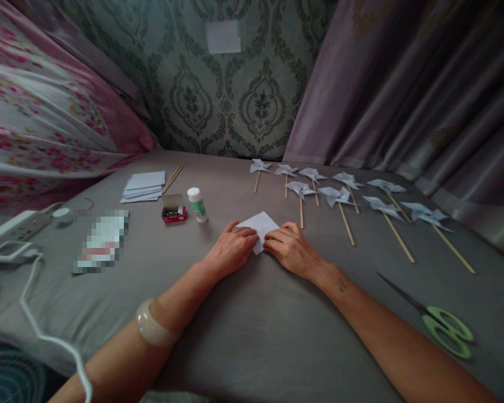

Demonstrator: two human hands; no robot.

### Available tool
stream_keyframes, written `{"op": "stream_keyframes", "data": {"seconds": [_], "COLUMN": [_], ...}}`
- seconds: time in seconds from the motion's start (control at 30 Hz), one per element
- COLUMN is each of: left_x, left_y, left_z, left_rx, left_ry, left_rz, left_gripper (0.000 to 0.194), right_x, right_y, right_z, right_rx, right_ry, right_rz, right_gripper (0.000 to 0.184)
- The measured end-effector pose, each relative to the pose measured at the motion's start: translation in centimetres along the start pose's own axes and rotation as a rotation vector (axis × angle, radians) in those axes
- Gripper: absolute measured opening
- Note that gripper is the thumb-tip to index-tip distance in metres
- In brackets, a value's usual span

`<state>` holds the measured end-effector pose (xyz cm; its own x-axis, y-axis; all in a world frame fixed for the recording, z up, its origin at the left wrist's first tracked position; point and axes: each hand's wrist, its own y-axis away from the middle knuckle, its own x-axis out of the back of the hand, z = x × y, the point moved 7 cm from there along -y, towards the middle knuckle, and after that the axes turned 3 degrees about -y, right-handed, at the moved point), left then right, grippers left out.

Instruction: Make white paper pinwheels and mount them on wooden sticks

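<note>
A white folded sheet of paper (261, 225) lies on the grey cloth surface (252, 313) in the middle. My left hand (234, 246) presses on its left part with curled fingers. My right hand (291, 247) presses on its right part, fingertips meeting the left hand's over the paper's near corner. The lower part of the sheet is hidden under my fingers.
Several paper pinwheels on wooden sticks (340, 197) lie in rows to the right. Green-handled scissors (442, 324) sit near right. A white glue bottle (197, 204), a red box of pins (174, 209), a paper stack (144, 186), spare sticks (173, 178), a power strip (17, 226) lie left.
</note>
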<state>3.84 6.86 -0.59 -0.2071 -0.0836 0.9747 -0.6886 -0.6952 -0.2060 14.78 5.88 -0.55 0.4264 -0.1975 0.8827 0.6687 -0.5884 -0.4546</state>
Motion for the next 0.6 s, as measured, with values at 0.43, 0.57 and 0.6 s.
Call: {"op": "stream_keyframes", "data": {"seconds": [0.43, 0.57, 0.6], "left_x": [-0.1, -0.1, -0.1], "left_y": [-0.1, -0.3, -0.4], "left_z": [-0.4, -0.4, -0.4], "left_rx": [0.031, 0.047, 0.05], "left_ry": [0.044, 0.035, 0.031], "left_rz": [0.029, 0.027, 0.023], "left_gripper": [0.027, 0.025, 0.025], "right_x": [-0.5, -0.5, -0.5], "right_y": [0.2, 0.2, 0.2], "right_z": [1.4, 1.9, 2.1], "right_rx": [-0.346, -0.448, -0.471], "right_ry": [-0.213, -0.232, -0.236], "right_rz": [0.073, 0.13, 0.144], "right_gripper": [0.011, 0.01, 0.011]}}
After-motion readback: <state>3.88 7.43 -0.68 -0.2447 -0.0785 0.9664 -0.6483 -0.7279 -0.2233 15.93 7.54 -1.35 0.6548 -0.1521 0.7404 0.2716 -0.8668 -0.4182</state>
